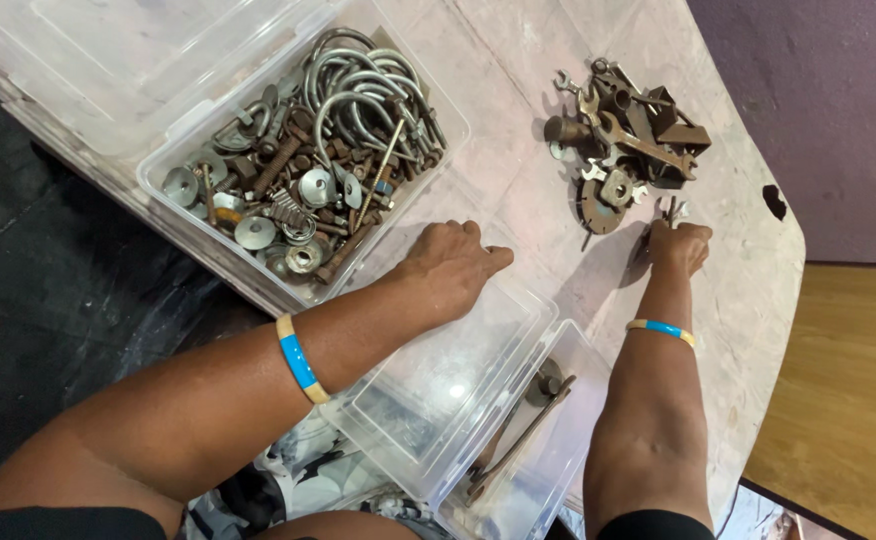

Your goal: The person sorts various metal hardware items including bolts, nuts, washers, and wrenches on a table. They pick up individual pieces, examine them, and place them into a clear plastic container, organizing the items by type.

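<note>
Clear tray (pixel 428 400) nearest, left hand (pixel 453 265) resting curled, empty, at its rim
Small wrench (pixel 671 210) is pinched in the closed right hand (pixel 680 245), long axis pointing away toward the hardware pile (pixel 623 135) just beyond; the right hand is nearer

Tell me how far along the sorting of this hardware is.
Done, apparently: a few long rusty tools lie in the near clear box, and the big bin holds bolts, washers and U-bolts. In hand: the right hand grips a small metal piece at the edge of the loose pile; the left hand rests on the table. Left: that pile, and the middle box looks empty.
</note>
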